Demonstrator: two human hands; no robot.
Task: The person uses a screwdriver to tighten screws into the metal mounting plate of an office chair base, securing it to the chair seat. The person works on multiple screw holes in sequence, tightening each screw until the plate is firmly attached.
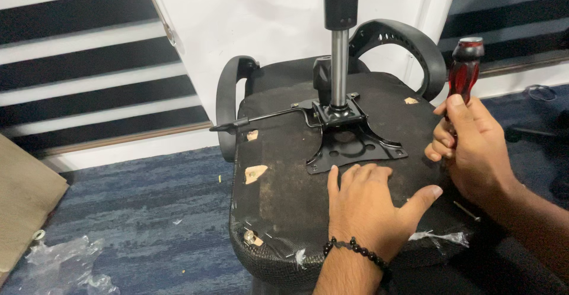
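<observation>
Upturned seat base [284, 194]: left hand [367, 203] flat near edge; right hand [468, 147] grips screwdriver [464, 69].

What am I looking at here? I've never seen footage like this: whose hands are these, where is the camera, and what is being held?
There is one picture, from a camera worn on a person's head, looking down at their own bare hands. An office chair lies upside down, its seat underside facing up, with a black metal mounting plate and a gas cylinder rising from it. The left hand, with a bead bracelet, rests flat on the seat. The right hand grips a red and black screwdriver. Clear plastic wrap lies on the blue carpet.
</observation>
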